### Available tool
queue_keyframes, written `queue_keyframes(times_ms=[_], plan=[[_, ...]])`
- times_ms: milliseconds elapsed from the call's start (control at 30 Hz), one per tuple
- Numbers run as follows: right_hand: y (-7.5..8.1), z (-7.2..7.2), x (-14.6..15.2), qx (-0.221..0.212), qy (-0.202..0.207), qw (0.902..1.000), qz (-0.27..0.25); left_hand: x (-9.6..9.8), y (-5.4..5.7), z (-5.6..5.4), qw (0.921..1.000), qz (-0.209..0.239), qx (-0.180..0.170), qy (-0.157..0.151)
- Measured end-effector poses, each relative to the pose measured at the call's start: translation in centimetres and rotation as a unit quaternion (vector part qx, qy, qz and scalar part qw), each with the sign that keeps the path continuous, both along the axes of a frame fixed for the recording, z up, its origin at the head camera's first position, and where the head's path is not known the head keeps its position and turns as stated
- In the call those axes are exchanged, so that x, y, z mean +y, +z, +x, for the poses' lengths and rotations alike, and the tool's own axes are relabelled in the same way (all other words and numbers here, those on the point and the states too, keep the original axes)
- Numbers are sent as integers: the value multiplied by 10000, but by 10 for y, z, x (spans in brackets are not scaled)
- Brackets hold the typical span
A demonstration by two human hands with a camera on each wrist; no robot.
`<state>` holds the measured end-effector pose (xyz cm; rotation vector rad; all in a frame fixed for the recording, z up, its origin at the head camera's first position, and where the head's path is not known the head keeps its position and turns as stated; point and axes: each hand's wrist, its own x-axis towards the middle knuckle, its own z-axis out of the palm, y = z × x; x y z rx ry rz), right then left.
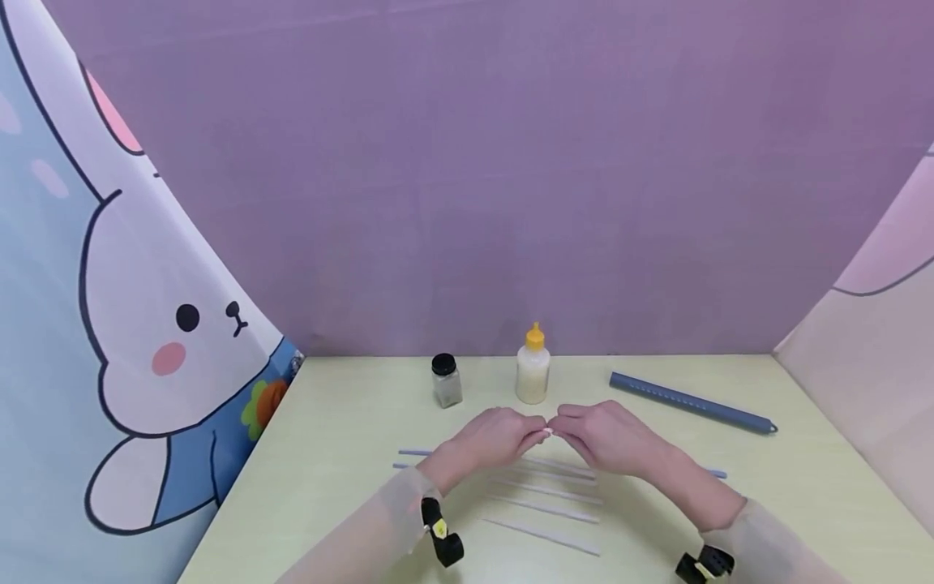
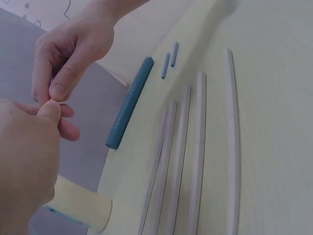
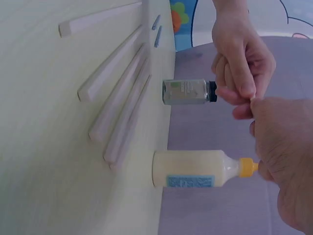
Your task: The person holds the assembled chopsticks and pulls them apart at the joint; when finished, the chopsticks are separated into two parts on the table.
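While a tiny whitish piece (image 1: 548,431) is pinched by the left hand (image 1: 499,432) and right hand (image 1: 613,438) above the pale green table (image 1: 350,405), five long pale-lilac sticks (image 1: 543,537) lie nearby. Beyond stand a yellow-nozzled cream bottle (image 1: 533,377) and black-lidded clear jar (image 1: 447,389); lettering on the bottle's blue label (image 3: 190,181) and the jar is too blurred to read.
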<state>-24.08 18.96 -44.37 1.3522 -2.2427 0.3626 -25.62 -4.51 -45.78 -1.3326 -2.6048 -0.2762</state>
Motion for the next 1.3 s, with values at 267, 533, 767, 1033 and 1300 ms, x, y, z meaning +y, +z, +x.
queue_keyframes(times_ms=[267, 533, 767, 1033, 1300], plan=[[5, 3, -7, 309, 21, 9983, -502, -6, 22, 18, 9983, 491, 142, 281], [13, -5, -9, 1829, 526, 9817, 2, -16, 28, 24, 9982, 535, -230, -109], [5, -2, -16, 872, 731, 9908, -727, -21, 27, 30, 9966, 816, 30, 62], [9, 2, -10, -833, 1250, 9867, -614, -24, 26, 28, 9974, 550, -344, -303], [4, 5, -19, 367, 679, 9942, -751, -28, 26, 26, 9913, 904, -955, -88]])
